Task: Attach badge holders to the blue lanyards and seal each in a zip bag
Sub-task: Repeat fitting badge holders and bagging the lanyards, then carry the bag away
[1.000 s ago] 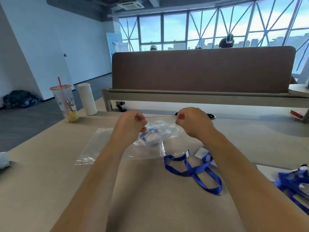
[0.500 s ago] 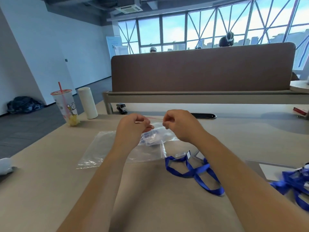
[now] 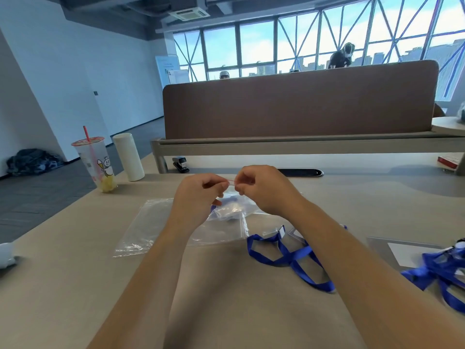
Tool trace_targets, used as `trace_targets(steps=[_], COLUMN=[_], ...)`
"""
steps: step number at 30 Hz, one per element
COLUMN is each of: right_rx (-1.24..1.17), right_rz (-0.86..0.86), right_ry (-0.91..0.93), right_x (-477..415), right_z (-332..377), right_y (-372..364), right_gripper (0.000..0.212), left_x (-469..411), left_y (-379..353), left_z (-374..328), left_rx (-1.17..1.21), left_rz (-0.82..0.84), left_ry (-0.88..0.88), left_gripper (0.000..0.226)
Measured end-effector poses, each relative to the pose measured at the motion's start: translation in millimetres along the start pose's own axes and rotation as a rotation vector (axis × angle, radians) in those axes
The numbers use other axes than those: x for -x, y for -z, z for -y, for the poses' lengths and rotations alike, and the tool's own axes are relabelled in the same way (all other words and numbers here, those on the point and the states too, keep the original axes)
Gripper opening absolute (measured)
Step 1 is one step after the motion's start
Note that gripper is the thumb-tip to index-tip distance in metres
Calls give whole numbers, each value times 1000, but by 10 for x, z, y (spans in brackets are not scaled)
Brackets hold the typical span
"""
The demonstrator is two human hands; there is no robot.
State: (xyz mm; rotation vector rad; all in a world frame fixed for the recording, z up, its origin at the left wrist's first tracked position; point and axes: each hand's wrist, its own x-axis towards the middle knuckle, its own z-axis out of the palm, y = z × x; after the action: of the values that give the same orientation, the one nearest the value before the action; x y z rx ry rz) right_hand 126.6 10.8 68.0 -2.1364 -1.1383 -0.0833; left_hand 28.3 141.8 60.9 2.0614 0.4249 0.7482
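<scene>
Pinching left hand (image 3: 198, 195): fingers curled on red seal strip (image 3: 232, 182) of zip bag (image 3: 227, 211)
Right hand (image 3: 264, 190): pinches same strip, just beside

Zip bag (image 3: 232, 210), clear, hangs from its red seal strip (image 3: 232, 182), blue lanyard (image 3: 230, 198) bunched inside. Empty bag (image 3: 151, 227) lies flat beneath, leftward. Second lanyard (image 3: 289, 258) lies looped at right, clear badge holder (image 3: 273, 232) at its far end.

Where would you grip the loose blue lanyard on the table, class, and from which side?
Probably the near loop of the blue lanyard, pinched from above on the near side: the strap lies there in an open bend on the bare table, apart from the zip bag being held.
</scene>
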Motion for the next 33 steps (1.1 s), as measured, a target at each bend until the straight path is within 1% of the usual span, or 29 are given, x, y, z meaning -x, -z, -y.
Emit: trace_targets(steps=[7, 12, 15, 19, 21, 23, 24, 25, 26, 27, 29, 31, 33], right_rx=[14, 21, 81, 142, 153, 188, 211, 234, 250, 261, 280, 290, 276], right_rz=[-6, 22, 51, 80, 76, 88, 97, 106, 110, 111, 105, 103, 111], right_ry=[5, 19, 8, -34, -40, -31, -22, -12, -4, 2, 12, 16, 16], right_x=[1, 21, 46, 64, 64, 63, 63, 63, 65, 67, 66, 67, 70], right_z=[55, 72, 17, -101, -116, -100, -87, -71, -53, -35, -20, -19, -21], right_y=[-23, -6, 87, 254, 282, 251, 221, 189, 157, 132, 91, 67, 65], right_gripper=[9, 11, 12, 10, 10, 12, 14, 15, 15, 15, 14, 15, 14], left_x=[-13, -3, -11, -52, -64, -61, -50, -49, -50, -55, -58, -51, -21], left_y=[-7, 2, 51, 149, 141, 101, 81, 62, 44, 23, -14, -26, -4], left_z=[-3, -6, 21, 92, 109, 89, 69, 54, 40, 38, 33, 39, 26], left_rx=[-49, -27, -13, 80, 42, -74, -144, -195, -249, -308, -378, -356, -359], left_rz=[23, 54, 29, -28, -49, -88, -102, -95, -64, -16, 93, 156, 179], left_ry=[-8, -12, 9, 88, 93, 39, -3, -45, -79, -102, -74, -35, -42], left_gripper=[7, 10, 15, 12, 12, 6, 18, 30, 37, 36, 26, 18, 21])
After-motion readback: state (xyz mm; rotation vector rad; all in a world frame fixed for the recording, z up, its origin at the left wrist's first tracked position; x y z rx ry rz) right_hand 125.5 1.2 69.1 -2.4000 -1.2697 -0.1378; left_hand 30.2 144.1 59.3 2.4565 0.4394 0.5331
